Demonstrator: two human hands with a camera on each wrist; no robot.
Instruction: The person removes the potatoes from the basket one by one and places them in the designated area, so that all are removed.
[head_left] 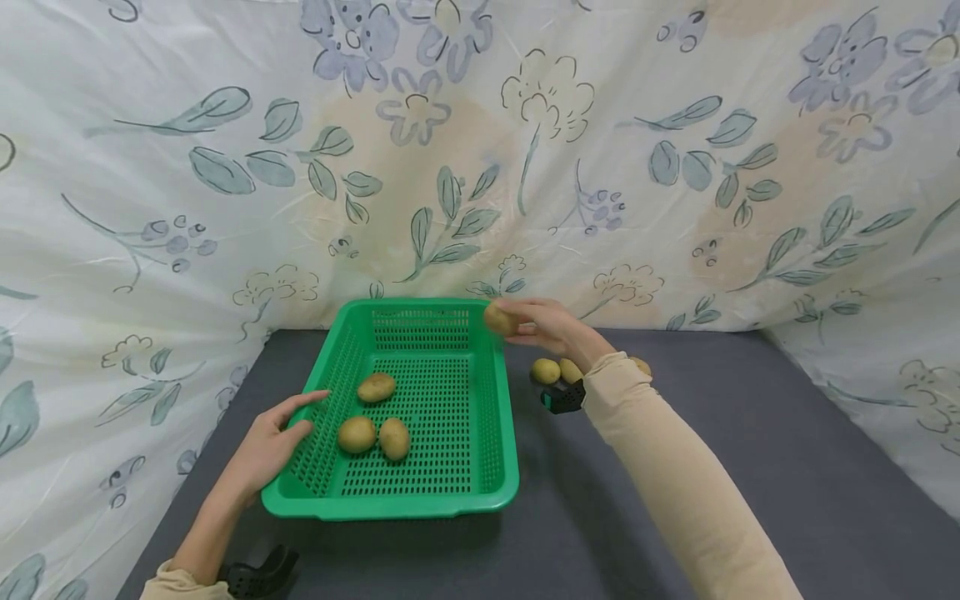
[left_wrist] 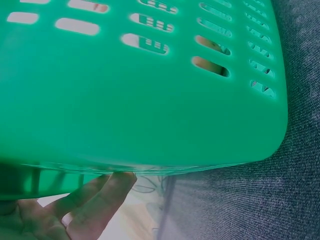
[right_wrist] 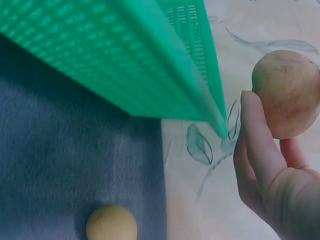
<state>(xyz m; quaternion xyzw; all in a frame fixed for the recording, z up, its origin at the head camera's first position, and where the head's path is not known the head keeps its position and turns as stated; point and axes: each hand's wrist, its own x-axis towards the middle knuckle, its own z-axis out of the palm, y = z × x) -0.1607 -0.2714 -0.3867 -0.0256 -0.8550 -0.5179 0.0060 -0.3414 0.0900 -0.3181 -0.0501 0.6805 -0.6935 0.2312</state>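
A potato is held in the fingers of my right hand, raised over the far right corner of the green plastic basket. My left hand grips the basket's left rim, with its thumb and index finger over the edge. In the left wrist view, more fingers of that hand show against the outer wall. Inside the basket lie an oblong potato and, nearer me, two more side by side, a rounder potato and an upright-lying potato.
Right of the basket, several potatoes lie on the dark cloth, among them a yellowish potato; my right forearm partly hides them. Dark straps sit at both wrists. A floral curtain hangs behind and along the sides of the dark table.
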